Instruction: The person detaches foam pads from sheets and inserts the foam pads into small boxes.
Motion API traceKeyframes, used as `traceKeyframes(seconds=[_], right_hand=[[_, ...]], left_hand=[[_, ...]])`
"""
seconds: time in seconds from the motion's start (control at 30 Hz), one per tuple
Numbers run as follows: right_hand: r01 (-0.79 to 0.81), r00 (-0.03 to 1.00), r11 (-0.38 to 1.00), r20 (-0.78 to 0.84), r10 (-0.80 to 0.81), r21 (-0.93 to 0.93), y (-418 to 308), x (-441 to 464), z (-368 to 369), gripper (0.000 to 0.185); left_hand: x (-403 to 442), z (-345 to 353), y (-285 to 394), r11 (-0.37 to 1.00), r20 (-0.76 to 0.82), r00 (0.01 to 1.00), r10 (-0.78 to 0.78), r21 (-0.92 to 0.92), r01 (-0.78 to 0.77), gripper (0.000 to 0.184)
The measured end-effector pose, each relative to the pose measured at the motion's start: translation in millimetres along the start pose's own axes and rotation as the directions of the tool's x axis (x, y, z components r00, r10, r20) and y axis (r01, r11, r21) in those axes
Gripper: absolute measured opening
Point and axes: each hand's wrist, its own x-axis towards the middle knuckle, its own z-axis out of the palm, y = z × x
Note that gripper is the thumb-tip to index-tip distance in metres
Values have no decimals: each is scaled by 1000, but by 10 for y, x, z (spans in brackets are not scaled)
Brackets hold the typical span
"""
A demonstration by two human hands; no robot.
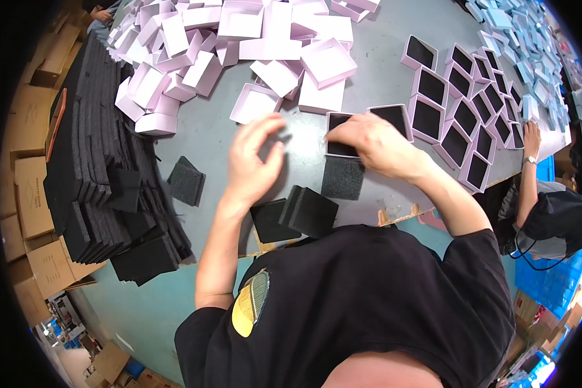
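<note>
My right hand rests on a pink box with a black foam pad in it, its fingers bent over the box's right part; whether they grip it is hidden. To the left, my left hand is raised over the table, fingers curved and thumb apart, nothing between them. Just beyond it lies an empty pink box. Another padded box touches the first on the right. Loose black foam pads lie near the table edge, with a thicker foam stack before my body.
Tall stacks of black foam sheets stand at the left. Empty pink boxes are heaped at the back. Several padded boxes stand at the right, with blue boxes beyond. A co-worker's arm reaches onto the table there.
</note>
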Motion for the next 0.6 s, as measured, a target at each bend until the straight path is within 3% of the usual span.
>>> traceKeyframes(seconds=[0.07,0.2,0.23,0.27,0.37,0.47,0.6], right_hand=[[-160,986,982,-66,154,-101,53,-104,-72,37],[-89,963,979,-266,38,-181,-100,-210,-119,24],[-111,967,984,-245,75,-140,-228,-237,-91,19],[-121,981,981,-171,94,-154,-299,-292,-27,22],[-204,964,933,-228,139,-296,-443,-370,331,34],[-316,946,919,-150,287,-237,-512,-421,369,35],[-462,885,881,-18,465,100,-399,-433,187,25]], left_hand=[[5,-60,27,940,-245,969,-25,323,106,53],[55,53,-93,847,-298,927,-226,410,338,80],[59,81,-99,832,-243,931,-273,427,355,91],[61,105,-133,845,-252,923,-291,386,371,89],[37,156,-241,875,-265,909,-321,284,391,83],[-81,60,-291,903,-214,920,-328,216,372,80],[-119,-143,-135,954,72,952,-297,58,293,78]])
